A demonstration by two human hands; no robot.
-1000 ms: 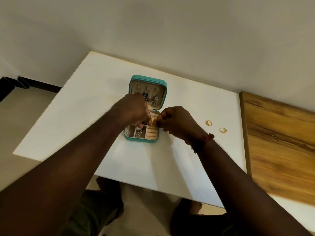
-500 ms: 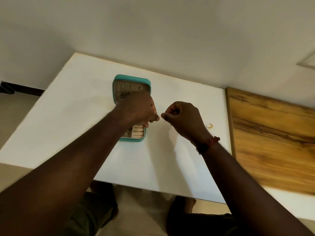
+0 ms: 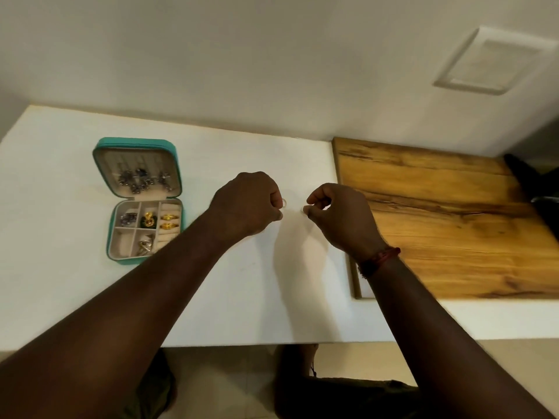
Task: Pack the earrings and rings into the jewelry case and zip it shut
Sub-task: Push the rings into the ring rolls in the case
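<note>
The teal jewelry case [image 3: 137,201] lies open at the left of the white table [image 3: 242,297]. Silver and blue earrings [image 3: 142,179] hang in its lid. Its tray holds two gold rings [image 3: 168,221] in the ring rolls, a gold and green earring [image 3: 148,220] and silver pieces [image 3: 145,245]. To the right of the case, my left hand [image 3: 248,204] is closed with a gold ring [image 3: 284,202] at its fingertips. My right hand [image 3: 338,213] faces it, thumb and forefinger pinched on something small that barely shows. No ring lies loose on the table.
A wooden board [image 3: 438,219] covers the table's right part, right beside my right hand. A dark object [image 3: 538,189] sits at its far right edge. The wall runs along the table's back. My knees show under the front edge.
Both hands have left the case and moved right to where the two rings lay. The view has swung right, so the case now sits far left and uncovered.
</note>
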